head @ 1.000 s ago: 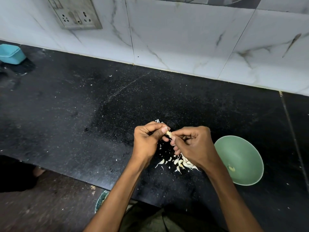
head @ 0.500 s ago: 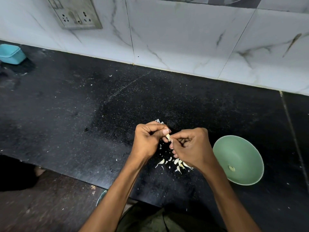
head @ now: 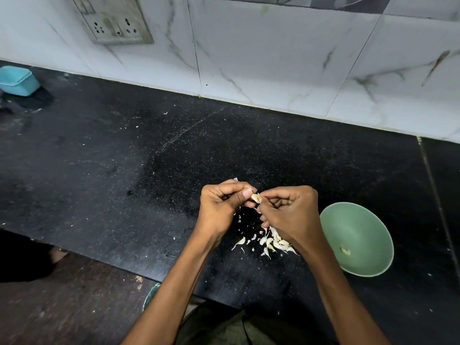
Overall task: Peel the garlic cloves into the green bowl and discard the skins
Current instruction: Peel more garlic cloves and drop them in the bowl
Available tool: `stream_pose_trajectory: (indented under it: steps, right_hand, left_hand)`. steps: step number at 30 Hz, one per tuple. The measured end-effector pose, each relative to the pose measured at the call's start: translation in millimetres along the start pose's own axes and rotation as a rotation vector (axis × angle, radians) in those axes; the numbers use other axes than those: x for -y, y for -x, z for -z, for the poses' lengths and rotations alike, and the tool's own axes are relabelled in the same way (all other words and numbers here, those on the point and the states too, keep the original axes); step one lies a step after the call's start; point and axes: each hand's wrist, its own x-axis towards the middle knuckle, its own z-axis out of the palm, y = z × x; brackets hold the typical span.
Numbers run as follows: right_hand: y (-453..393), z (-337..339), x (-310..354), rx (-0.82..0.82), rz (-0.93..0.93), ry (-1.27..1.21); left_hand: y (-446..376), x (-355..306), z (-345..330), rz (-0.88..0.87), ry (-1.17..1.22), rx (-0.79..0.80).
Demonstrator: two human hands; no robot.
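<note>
**2 hands on 1 garlic clove above the black counter**

Both hands meet over the black counter [head: 124, 170], a little in front of the person. The left hand [head: 221, 207] has its fingers curled inward, and its thumb and forefinger pinch the garlic clove [head: 256, 197] from the left side. The right hand [head: 291, 212] is also curled, and its fingertips hold the same clove from the right, so the clove sits between the 2 hands and is partly hidden by them. Whether skin is on the clove or already off, the view does not show clearly.

Under the hands and slightly toward the person lies a small heap of garlic skins and cloves [head: 270, 242] on the counter; the right wrist covers a part of it. Small white flakes are scattered around this heap.

The green bowl [head: 358, 227] stands on the counter just beside the right forearm, on its right. Inside the bowl, near the bottom, lies 1 peeled clove [head: 345, 250].

Far to the left, near the wall, a turquoise container [head: 17, 80] stands on the counter. The wall behind is made of white marble-pattern tiles [head: 273, 58], and a switch and socket plate [head: 114, 21] is fixed on it at the upper left.
</note>
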Motion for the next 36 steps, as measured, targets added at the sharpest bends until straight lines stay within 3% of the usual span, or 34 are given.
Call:
stream_pose_trajectory:
  steps: [14,23,36]
  right_hand:
    - [-11.2,9.6,-11.0,-0.068,-0.086,-0.120]
    - [-14.4,8.1,-17.1,0.143,-0.145,-0.138]
    - [-8.2,-2.4,-14.2,0.072,0.148,0.225]
  left_hand:
    - [3.9,-3.6,-0.3,0.096,0.004,0.028]
    - [2.5,2.6,4.3,0.063,-0.039,-0.165]
    - [3.9,-2.5,1.3,0.037,-0.295,-0.201]
